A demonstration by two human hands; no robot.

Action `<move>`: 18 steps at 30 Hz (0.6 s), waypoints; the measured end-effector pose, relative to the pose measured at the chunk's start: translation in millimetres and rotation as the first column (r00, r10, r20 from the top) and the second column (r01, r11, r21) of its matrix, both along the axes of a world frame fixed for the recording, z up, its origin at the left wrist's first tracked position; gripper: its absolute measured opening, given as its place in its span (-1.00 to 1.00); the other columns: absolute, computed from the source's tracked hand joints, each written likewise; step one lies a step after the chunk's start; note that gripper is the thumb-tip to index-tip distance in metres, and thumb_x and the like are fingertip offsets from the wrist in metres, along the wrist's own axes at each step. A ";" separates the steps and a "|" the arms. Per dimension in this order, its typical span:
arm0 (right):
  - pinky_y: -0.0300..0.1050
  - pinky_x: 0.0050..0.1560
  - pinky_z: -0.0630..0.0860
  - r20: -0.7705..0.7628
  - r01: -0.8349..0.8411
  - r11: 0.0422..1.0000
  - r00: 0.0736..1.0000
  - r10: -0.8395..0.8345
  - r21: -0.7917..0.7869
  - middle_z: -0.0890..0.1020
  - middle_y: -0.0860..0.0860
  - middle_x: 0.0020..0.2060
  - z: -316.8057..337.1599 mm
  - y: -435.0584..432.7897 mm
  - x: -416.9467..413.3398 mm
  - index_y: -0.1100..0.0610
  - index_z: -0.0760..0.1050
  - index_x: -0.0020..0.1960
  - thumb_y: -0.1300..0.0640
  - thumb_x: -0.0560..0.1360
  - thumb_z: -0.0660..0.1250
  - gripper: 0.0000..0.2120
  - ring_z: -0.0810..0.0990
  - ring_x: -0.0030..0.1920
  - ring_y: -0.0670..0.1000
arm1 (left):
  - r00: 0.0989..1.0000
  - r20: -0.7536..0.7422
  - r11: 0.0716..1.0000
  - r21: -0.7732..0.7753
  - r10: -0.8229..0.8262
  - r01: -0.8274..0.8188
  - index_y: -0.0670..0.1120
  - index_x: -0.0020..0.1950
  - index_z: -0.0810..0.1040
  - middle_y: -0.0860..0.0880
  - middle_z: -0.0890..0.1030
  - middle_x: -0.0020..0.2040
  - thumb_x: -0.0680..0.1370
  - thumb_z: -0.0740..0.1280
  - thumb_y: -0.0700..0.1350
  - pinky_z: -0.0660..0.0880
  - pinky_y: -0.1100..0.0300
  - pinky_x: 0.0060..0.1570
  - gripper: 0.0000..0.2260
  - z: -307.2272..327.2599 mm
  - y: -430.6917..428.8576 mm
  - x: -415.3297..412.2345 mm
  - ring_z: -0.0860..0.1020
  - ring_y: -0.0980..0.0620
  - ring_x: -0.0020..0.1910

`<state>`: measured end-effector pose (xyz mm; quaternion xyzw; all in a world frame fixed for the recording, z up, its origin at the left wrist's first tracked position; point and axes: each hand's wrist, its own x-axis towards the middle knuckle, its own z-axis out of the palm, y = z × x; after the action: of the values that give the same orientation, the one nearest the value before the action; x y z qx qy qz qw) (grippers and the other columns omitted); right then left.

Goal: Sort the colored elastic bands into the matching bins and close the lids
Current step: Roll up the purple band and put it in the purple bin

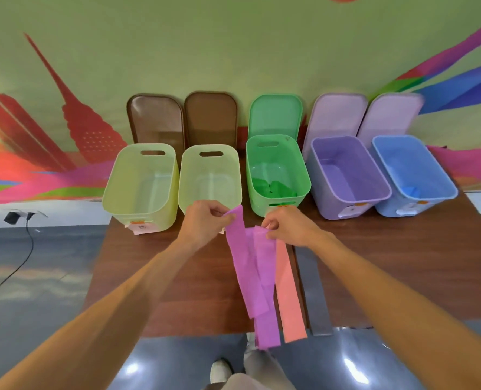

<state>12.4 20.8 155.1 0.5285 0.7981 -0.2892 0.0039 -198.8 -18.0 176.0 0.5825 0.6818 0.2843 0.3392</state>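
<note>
Currently held: purple bands [250,271], salmon band [288,291].
Handling: light, limp, stretchy; grip top ends.
Left hand [205,223]: pinches purple end.
Right hand [287,226]: pinches bunched ends.

I've got purple bands [243,266] and one salmon-pink band [288,299] over the dark brown table [402,263]. Along its far edge: two pale yellow-green bins [138,218], green bin [261,209] with green bands [273,188], purple bin [326,204], blue bin [388,206].

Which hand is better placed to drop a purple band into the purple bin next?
Probably right: the right hand pinches a purple band and is nearer the open purple bin; the left hand would cross it.
</note>
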 end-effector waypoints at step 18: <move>-0.30 -0.26 0.38 -0.175 0.282 0.923 0.954 -0.242 0.261 0.57 -0.08 -0.31 125.2 -57.0 81.0 0.04 0.49 -0.18 0.19 0.42 0.36 -0.92 0.49 -0.28 -0.11 | 0.930 0.077 0.927 0.145 -0.359 0.345 -0.14 -0.11 0.56 -0.01 0.57 -0.38 0.52 0.35 -0.16 0.40 0.37 -0.47 -0.95 121.6 1.0 66.0 0.46 0.11 -0.49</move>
<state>93.4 -36.2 280.3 0.6043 0.7514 -0.2065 -0.1664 -132.8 -17.0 297.6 0.7009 0.5281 0.2916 0.3805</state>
